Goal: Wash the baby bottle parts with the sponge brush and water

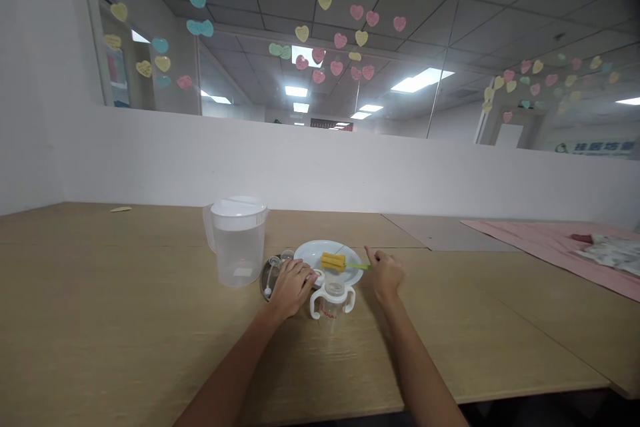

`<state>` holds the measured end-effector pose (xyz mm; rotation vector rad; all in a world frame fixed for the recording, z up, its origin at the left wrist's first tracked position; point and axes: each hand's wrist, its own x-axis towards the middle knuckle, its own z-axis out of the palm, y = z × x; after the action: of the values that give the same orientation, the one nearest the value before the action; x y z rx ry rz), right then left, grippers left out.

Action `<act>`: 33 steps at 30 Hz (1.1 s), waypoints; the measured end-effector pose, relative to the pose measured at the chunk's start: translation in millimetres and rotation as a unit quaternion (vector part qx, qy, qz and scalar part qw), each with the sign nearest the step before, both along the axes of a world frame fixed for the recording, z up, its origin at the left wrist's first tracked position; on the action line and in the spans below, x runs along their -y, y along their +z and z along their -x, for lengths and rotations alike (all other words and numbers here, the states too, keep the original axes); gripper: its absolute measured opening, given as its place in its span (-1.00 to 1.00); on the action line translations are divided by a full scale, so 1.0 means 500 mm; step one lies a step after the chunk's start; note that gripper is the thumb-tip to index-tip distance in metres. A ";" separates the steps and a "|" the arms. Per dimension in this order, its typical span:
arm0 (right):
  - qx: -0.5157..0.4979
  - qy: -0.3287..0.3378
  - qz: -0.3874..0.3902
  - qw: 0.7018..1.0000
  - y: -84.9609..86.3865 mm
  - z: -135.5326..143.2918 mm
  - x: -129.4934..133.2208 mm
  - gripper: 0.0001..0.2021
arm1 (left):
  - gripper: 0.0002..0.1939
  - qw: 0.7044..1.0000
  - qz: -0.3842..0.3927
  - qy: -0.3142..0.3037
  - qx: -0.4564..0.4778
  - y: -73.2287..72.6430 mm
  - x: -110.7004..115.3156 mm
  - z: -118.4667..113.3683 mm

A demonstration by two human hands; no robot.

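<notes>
My right hand (387,275) is closed on the green handle of a sponge brush (333,261), thumb raised. The brush's yellow sponge head lies over a white plate (310,248). My left hand (291,288) reaches over a round metal tray (265,280), its fingers closed at a white ring-shaped bottle part (319,275); the grip is partly hidden. In the tray lie a straw with a white weighted end (269,285) and a small clear part (287,255). A clear baby bottle (329,310) with two white handles stands upright and uncapped between my forearms.
A lidded translucent pitcher (239,247) stands left of the tray. At the far right a pink cloth (520,243) carries a patterned fabric item (613,253). A white wall (320,167) with windows above closes off the back of the wooden table (125,320).
</notes>
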<state>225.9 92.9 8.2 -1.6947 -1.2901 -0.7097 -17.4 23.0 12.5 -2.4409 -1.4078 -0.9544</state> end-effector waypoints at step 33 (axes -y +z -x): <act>0.013 0.028 0.133 0.991 0.021 0.045 0.022 -0.66 | -0.76 0.989 0.109 0.091 -0.035 0.067 -0.055 -0.051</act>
<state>203.4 82.1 18.7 -1.8557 -1.4982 -0.5464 8.0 50.7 45.8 -2.4105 -1.7561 -0.7005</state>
